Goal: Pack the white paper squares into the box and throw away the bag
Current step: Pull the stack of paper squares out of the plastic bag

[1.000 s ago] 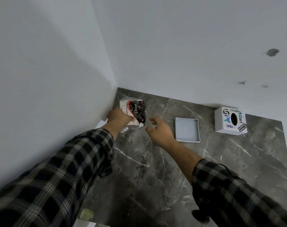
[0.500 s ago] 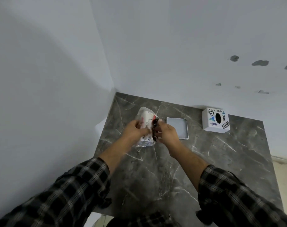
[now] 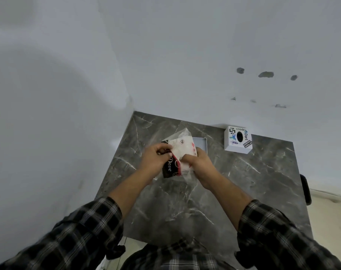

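Observation:
I hold a crinkled plastic bag (image 3: 180, 151) above the middle of the grey marble table (image 3: 243, 182); it is white and clear with a dark "Dove" print. My left hand (image 3: 156, 162) grips its dark left edge. My right hand (image 3: 200, 164) grips its white right side. White contents show through the plastic, too blurred to tell apart. Just behind the bag lies a shallow open white box tray (image 3: 201, 143), partly hidden by the bag and my right hand. A white cube box (image 3: 238, 140) with stickers and a dark round hole stands at the back right.
White walls meet in a corner at the table's back left. A dark rounded object (image 3: 305, 189) sits by the table's right edge. Pale floor (image 3: 331, 217) shows to the right. My plaid sleeves fill the bottom of the view.
My left hand brought the bag from the back-left corner to the table's middle. My right hand closed on it. The bag has turned, and both hands now grip its opposite sides.

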